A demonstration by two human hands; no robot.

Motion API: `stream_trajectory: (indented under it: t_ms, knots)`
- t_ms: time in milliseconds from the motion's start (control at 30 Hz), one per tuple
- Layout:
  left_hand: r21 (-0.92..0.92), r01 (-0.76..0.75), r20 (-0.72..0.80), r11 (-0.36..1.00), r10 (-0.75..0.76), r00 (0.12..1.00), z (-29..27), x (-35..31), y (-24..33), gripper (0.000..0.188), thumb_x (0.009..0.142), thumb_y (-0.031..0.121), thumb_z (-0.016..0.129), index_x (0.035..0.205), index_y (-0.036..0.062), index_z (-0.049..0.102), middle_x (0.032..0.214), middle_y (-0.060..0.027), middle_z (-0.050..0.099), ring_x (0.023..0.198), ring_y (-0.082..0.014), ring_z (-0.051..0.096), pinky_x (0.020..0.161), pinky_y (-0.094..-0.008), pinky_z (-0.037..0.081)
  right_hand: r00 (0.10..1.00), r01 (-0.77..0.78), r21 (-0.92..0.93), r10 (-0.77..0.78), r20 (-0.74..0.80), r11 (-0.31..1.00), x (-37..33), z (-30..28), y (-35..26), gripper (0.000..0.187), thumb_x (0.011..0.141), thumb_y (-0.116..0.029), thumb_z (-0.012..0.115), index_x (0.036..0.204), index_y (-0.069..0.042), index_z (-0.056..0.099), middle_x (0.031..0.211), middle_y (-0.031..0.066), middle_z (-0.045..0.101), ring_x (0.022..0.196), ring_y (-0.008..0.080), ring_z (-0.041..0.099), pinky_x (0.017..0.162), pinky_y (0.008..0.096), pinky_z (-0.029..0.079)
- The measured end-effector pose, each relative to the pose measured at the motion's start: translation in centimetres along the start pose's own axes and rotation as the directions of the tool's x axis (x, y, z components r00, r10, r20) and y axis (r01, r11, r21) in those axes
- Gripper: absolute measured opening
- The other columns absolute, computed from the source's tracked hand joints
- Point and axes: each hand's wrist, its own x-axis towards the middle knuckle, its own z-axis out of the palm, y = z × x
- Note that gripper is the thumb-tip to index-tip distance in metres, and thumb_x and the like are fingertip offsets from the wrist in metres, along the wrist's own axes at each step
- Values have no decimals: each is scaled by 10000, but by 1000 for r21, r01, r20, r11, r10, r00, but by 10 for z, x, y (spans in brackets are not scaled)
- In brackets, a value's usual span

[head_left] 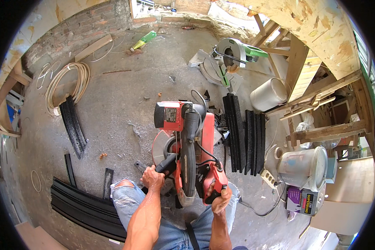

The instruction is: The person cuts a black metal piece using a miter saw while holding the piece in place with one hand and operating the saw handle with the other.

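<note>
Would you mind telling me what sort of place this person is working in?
Probably a rough building-site workshop: a red mitre saw sits on the bare concrete floor, a second saw lies beyond, and black strips are stacked beside a brick wall.

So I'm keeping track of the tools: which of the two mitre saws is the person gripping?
The red mitre saw, with the right hand on its red handle; the green saw sits untouched farther off.

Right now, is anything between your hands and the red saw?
Nothing visible. The right hand already grips the handle of the red miter saw, and the left hand rests on the black part beside its blade guard.
</note>
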Motion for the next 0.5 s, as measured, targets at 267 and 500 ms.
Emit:
stream_trajectory:
  t_ms: [267, 500]
  knots:
    - [4, 17, 26, 1000, -17, 1000, -2, 0, 3, 470, 677, 341, 777, 1098, 154, 685, 1112, -105, 649, 1087, -354, 623, 915, -505, 487, 1000, 20, -9, -20, 5, 1000, 0, 2, -3, 782, 823, -768, 457, 883, 0, 593, 641, 31, 563, 515, 115, 527, 457, 254, 403]
    - [-30, -16, -4, 999, 16, 1000, -1, -2, 2, 336, 714, 222, 670, 1031, 110, 683, 1063, -127, 640, 1063, -360, 629, 925, -589, 467, 1000, -14, 6, 14, -6, 1000, 0, 2, -5, 792, 795, -784, 486, 884, -5, 593, 642, 26, 563, 516, 111, 526, 457, 250, 407]
